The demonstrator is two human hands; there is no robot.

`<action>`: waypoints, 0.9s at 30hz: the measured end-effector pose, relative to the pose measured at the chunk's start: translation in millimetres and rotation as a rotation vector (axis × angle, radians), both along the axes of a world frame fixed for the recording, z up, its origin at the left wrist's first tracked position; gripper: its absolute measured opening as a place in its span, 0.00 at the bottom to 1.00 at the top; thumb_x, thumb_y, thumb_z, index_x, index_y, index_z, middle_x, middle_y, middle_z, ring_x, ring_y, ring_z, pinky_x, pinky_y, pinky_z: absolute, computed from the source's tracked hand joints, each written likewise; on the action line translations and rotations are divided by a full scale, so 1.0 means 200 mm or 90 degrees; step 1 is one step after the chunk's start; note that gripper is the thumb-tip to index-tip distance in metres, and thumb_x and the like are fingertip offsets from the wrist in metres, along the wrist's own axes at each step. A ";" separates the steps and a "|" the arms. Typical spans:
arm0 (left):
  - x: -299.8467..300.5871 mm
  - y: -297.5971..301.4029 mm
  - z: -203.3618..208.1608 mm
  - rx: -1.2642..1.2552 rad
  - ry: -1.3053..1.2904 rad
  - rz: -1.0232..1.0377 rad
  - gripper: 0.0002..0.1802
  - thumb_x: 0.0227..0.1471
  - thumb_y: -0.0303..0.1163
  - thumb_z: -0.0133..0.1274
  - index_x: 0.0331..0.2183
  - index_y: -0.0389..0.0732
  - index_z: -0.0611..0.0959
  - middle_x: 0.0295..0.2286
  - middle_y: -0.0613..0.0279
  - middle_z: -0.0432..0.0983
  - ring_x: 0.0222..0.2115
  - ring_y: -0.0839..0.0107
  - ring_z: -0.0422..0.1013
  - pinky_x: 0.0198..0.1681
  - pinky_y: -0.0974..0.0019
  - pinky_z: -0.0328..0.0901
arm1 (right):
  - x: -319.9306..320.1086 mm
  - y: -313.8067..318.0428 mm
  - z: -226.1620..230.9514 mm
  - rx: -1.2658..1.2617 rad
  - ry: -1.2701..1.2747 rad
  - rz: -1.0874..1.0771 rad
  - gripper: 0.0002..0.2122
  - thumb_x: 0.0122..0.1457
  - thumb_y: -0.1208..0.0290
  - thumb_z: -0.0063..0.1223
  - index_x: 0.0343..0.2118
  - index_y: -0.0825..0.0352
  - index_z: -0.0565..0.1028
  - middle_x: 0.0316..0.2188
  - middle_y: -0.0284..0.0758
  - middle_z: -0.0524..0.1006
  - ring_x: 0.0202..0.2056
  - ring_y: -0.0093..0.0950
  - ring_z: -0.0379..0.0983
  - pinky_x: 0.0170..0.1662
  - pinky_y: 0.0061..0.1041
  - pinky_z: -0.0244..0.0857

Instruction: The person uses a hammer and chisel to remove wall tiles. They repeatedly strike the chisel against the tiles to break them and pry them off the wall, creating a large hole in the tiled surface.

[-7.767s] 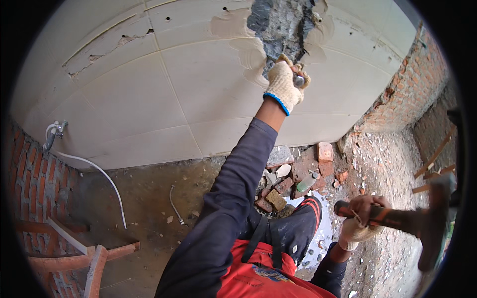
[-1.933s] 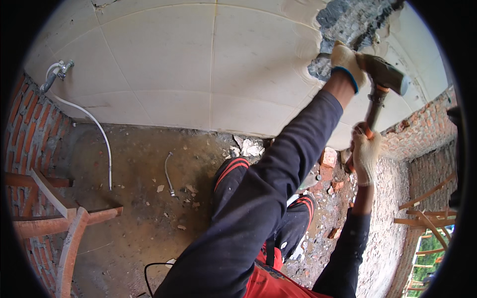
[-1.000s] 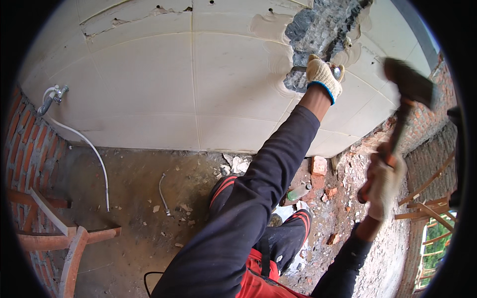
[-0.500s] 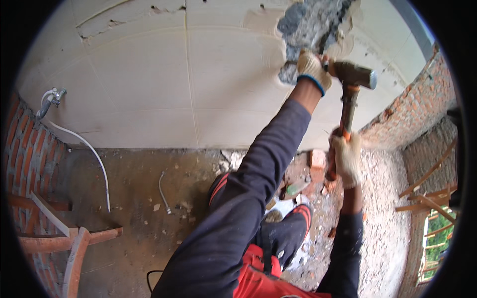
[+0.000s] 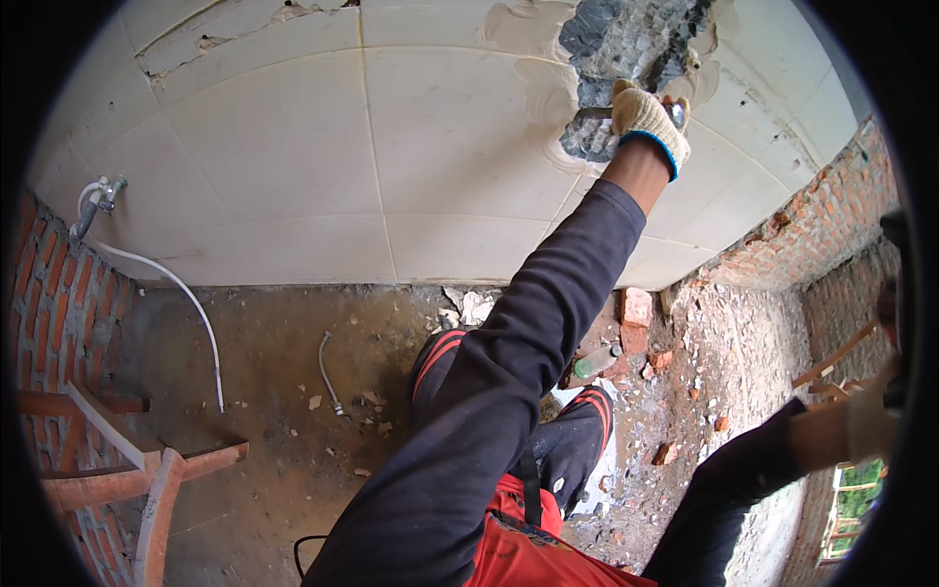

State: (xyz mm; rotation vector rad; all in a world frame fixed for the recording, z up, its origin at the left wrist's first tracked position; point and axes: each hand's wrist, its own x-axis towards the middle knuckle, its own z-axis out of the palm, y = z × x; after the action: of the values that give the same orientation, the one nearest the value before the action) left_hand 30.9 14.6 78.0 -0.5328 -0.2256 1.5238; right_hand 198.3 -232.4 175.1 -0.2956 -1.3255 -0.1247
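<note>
My left hand [image 5: 650, 122], in a cream knitted glove with a blue cuff, is closed around a metal chisel [image 5: 595, 113]. The chisel's blade end points left into a rough grey patch of broken-out wall [image 5: 626, 59] among white tiles [image 5: 469, 137]; its round struck end shows beside the thumb. At the far right edge, my right hand [image 5: 873, 416] is raised away from the wall and smeared by motion. A dark, blurred part of the hammer [image 5: 887, 308] shows above it; the head is out of sight in the dark rim.
Brick pieces [image 5: 636, 308], a green bottle [image 5: 597, 362] and rubble lie by my feet. Left of me are a short hose [image 5: 328, 372], a white hose [image 5: 201, 318] hanging from a tap [image 5: 110, 193], and a wooden frame [image 5: 161, 489]. A brick wall [image 5: 822, 210] flanks the right.
My right hand has swung the hammer away from the chisel, out to the right edge. The left hand stays on the chisel, and the view has shifted slightly.
</note>
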 end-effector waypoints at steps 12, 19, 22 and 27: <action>0.11 -0.01 -0.13 0.033 0.110 0.061 0.15 0.49 0.43 0.45 0.20 0.47 0.61 0.13 0.68 0.56 0.13 0.70 0.58 0.25 0.63 0.62 | 0.10 0.17 -0.74 -0.805 -0.127 0.094 0.02 0.47 0.80 0.48 0.24 0.68 0.68 0.13 0.26 0.65 0.12 0.14 0.59 0.15 0.14 0.53; 0.22 -0.37 -1.07 -0.114 0.586 -0.118 0.23 0.57 0.51 0.37 0.17 0.48 0.61 0.11 0.68 0.54 0.10 0.71 0.53 0.15 0.62 0.58 | 0.41 -0.20 -1.22 -0.894 -0.015 -0.032 0.04 0.44 0.84 0.46 0.22 0.68 0.67 0.14 0.26 0.66 0.12 0.15 0.59 0.15 0.15 0.54; 0.26 -0.71 -1.81 -0.253 0.960 -0.315 0.18 0.52 0.48 0.43 0.29 0.43 0.74 0.20 0.62 0.69 0.22 0.66 0.68 0.23 0.59 0.66 | 0.48 -0.42 -1.61 -1.048 -0.002 -0.095 0.03 0.44 0.84 0.45 0.21 0.68 0.67 0.12 0.26 0.65 0.13 0.16 0.60 0.16 0.18 0.55; 0.24 -1.35 -2.62 -0.514 0.765 -0.626 0.17 0.53 0.49 0.41 0.26 0.46 0.72 0.19 0.60 0.66 0.16 0.64 0.64 0.22 0.54 0.67 | 0.47 -0.84 -1.93 -1.241 -0.317 -0.252 0.04 0.48 0.78 0.46 0.24 0.72 0.72 0.14 0.32 0.71 0.17 0.20 0.66 0.20 0.23 0.60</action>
State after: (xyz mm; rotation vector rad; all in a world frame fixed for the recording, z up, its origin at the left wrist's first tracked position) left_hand 79.3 -255.7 -446.9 -0.1781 1.4256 0.6713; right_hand 292.3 -400.1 -210.5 -2.2670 -1.4421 0.8919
